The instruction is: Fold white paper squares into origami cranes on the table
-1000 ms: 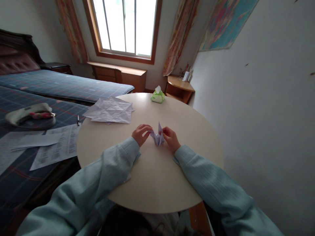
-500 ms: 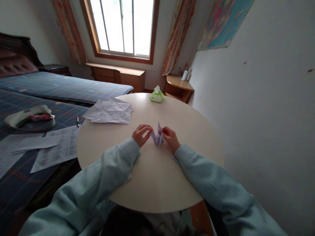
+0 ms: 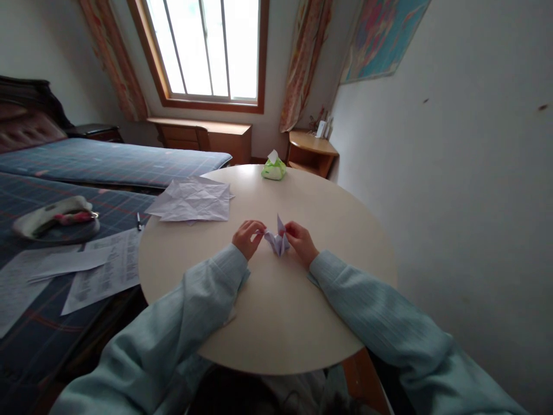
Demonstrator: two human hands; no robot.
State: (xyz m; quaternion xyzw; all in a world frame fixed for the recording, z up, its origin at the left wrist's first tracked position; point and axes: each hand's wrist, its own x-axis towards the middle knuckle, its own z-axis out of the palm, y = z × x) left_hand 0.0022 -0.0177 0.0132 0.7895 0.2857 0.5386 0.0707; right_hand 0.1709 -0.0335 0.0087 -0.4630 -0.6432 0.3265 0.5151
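Observation:
A small origami crane (image 3: 279, 243) of pale lilac paper is held between my two hands over the middle of the round table (image 3: 276, 311). One pointed flap stands straight up from it. My left hand (image 3: 249, 237) pinches the crane's left tip between thumb and forefinger. On the other side, my right hand (image 3: 301, 241) grips it near the base of the upright point, its fingers closed. Parts of the paper under my right fingertips are hidden.
A stack of creased paper sheets (image 3: 194, 200) lies at the table's far left. A green tissue pack (image 3: 273, 168) stands at the back edge. On the bed at left are printed sheets (image 3: 108, 271), a pen (image 3: 139, 221) and a white bag (image 3: 56, 217).
The left tip of the crane is now drawn out slightly to the left in my left fingers. My right hand keeps its hold. The camera view has shifted slightly.

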